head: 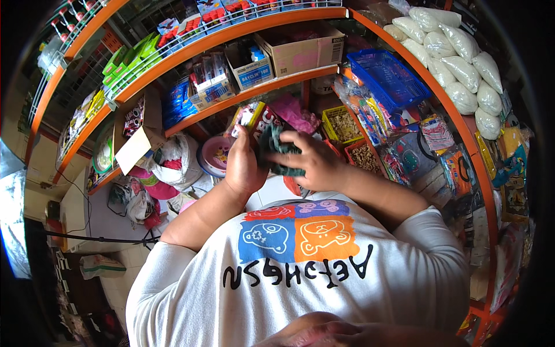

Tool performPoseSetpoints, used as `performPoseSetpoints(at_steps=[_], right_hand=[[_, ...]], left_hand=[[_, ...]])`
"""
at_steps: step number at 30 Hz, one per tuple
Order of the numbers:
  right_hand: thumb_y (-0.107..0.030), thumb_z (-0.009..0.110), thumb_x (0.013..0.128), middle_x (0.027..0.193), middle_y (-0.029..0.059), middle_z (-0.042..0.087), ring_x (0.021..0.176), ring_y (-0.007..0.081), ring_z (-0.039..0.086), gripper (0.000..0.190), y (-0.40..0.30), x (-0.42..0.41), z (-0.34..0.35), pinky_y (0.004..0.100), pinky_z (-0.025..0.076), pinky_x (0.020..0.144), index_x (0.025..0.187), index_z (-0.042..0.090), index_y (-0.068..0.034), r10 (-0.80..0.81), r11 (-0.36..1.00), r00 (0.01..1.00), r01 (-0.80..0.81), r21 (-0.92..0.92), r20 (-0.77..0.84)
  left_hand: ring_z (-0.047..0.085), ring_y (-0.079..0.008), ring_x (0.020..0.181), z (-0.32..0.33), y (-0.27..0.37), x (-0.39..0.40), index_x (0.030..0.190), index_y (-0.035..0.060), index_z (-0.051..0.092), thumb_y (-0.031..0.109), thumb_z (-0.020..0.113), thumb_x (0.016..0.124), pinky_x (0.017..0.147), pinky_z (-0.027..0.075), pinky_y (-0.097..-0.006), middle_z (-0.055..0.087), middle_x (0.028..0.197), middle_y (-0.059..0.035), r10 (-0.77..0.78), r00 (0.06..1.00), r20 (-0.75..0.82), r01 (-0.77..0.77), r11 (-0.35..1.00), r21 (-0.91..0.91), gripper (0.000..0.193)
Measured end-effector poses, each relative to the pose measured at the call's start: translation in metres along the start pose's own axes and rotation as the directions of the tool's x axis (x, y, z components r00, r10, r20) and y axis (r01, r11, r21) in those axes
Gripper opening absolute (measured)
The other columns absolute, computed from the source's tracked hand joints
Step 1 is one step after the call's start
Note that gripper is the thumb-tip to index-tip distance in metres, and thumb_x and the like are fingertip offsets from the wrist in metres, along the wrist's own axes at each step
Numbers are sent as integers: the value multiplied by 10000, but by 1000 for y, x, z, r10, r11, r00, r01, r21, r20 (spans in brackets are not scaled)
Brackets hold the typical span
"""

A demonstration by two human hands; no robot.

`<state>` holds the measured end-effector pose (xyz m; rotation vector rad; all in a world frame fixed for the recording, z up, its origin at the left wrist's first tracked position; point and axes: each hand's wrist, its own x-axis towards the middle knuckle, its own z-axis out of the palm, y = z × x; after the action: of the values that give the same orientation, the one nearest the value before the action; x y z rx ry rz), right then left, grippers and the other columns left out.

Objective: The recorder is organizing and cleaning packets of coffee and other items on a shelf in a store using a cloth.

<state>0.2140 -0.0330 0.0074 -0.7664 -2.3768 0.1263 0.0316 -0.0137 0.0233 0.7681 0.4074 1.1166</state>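
My left hand (pixel 246 167) grips a colourful box-like pack (pixel 261 119) in red, yellow and maroon, with bold lettering on its side. The thumb points up along the pack's left end, while the lower part is hidden by my hands and a cloth. A dark green cloth (pixel 277 149) is bunched under the fingers of my right hand (pixel 310 158) and presses against the near side of the pack. The right fingers are slightly blurred. Both hands are held in front of my chest, before the lower shelf.
Orange-framed shelves hold a cardboard carton (pixel 303 54), a Bayclin box (pixel 250 69) and a blue plastic basket (pixel 386 78). Below are a pink basin (pixel 215 152), a white sack (pixel 177 160) and a yellow crate (pixel 342 124). Filled clear bags (pixel 459 71) are piled at right.
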Motion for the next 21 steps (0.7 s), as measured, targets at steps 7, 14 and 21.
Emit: performPoseSetpoints(at_steps=[7,14,21], right_hand=[[-49,726,661,1265,181,398,1125,346,497,595,12,-24,16,390,442,941,1225,583,-177,248,959,946,-209,193,-207],[2,646,616,1206,122,518,1056,182,539,661,46,-40,1,328,449,922,1261,544,-107,315,284,869,-469,836,381],[-59,624,614,905,69,608,789,177,608,559,43,-24,-12,319,527,696,1158,513,6,405,-69,898,-155,986,169]], left_hand=[[479,-266,1189,1,-2,1,1354,131,373,544,360,930,983,369,-485,494,1303,-85,-13,1000,-22,11,996,-86,592],[499,-242,1145,9,-6,-2,1349,140,387,501,351,953,995,362,-444,521,1266,-63,-29,994,-105,25,999,-37,537],[434,-221,1221,-28,-17,9,1355,112,381,443,231,992,1046,289,-463,488,1308,-61,-132,965,227,167,976,-143,513]])
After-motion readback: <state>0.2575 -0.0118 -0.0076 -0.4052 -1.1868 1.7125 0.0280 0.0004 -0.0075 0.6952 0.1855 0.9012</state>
